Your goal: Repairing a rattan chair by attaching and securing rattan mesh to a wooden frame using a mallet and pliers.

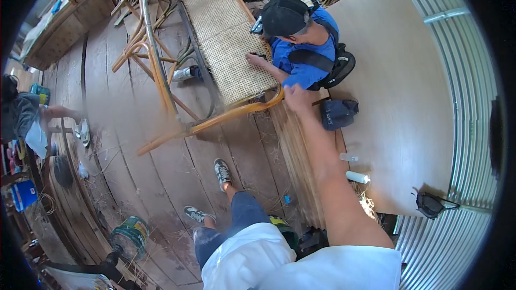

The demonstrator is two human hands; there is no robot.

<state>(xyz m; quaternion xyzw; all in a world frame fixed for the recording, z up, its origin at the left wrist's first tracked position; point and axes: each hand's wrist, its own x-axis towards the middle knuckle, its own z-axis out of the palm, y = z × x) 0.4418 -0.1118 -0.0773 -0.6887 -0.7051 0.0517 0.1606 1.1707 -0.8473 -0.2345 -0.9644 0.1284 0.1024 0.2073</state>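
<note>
My right hand (296,98) reaches forward with its fingers curled closed. It is beside the rounded corner of a rattan chair frame (242,108), close to a co-worker's blue sleeve. Whether the fingers hold anything is hidden. My left hand is out of the picture. The long chair has a woven cane panel (230,40) and orange-brown poles, and lies tipped over the plank floor. A co-worker (303,43) in a dark cap and blue shirt sits at its right side, one hand (257,59) on the cane weave.
A pale board (398,96) lies at the right, bearing a dark cap (338,114), a white cylinder (357,177) and a black bag (430,204). Corrugated metal lines the far right. Another person (27,115) is at the left. A green bucket (130,236) stands lower left.
</note>
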